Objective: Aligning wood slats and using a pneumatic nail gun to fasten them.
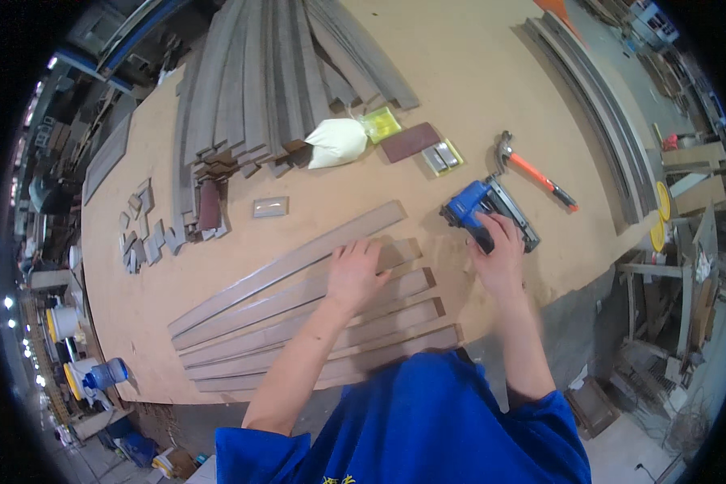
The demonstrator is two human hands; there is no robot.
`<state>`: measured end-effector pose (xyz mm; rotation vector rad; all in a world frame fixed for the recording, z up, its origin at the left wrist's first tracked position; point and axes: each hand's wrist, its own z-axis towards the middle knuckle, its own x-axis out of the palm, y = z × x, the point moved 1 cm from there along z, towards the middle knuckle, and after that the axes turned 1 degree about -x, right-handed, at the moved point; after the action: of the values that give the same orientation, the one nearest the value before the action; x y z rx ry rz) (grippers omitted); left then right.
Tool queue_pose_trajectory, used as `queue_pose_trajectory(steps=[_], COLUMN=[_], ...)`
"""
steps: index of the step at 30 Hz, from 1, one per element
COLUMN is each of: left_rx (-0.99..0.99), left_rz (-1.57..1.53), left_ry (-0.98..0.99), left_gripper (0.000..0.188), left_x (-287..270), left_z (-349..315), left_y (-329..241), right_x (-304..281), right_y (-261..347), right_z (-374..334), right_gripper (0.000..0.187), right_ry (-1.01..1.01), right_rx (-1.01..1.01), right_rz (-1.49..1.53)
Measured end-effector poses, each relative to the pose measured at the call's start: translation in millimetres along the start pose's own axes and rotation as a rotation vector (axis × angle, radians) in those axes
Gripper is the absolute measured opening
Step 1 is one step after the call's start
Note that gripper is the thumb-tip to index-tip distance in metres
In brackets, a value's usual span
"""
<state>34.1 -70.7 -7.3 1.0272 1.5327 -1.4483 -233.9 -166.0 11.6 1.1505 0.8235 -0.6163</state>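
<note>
Several long grey-brown wooden slats lie fanned out on the board-topped table in front of me. My left hand rests on the second slat from the far side, near its right end, with the fingers spread over the wood and the thumb apart. To the right, my right hand is closed around the handle of a blue and black nail gun, which lies on the table. Part of that handle is hidden under my fingers. Just beyond the tool lies a claw hammer with an orange and black handle.
A big stack of slats fills the far left. Small wood offcuts and a sanding block lie nearby. Beyond my hands are a white bag, dark red sandpaper and a pack of staples. Long strips line the right edge.
</note>
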Motion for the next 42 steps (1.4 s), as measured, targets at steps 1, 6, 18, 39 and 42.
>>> queue_pose_trajectory(steps=[1, 6, 18, 39, 42], left_rx=[-0.008, -0.065, -0.321, 0.291, -0.146], left_rz=[-0.009, -0.124, 0.055, -0.204, -0.912], left_ry=[0.033, -0.005, 0.017, 0.033, 0.114], left_gripper=[0.051, 0.044, 0.056, 0.043, 0.037], left_x=[-1.3, -25.8, -82.8, -117.3, -99.2], left_z=[-2.1, 1.3, 22.2, -6.7, -14.6], left_y=[0.0, 22.7, 232.3, -8.9, -4.5], right_x=[2.9, 6.1, 28.9, 5.5, -2.0], right_y=[7.2, 7.0, 71.6, 93.6, 87.7], right_z=[2.5, -6.4, -10.3, -19.6, -21.5], right_gripper=[0.047, 0.046, 0.041, 0.051, 0.050], right_ry=[0.003, -0.045, 0.124, 0.278, 0.168], right_rx=[-0.014, -0.076, -0.158, -0.314, -0.348], right_rz=[0.034, 0.163, 0.213, 0.406, 0.399])
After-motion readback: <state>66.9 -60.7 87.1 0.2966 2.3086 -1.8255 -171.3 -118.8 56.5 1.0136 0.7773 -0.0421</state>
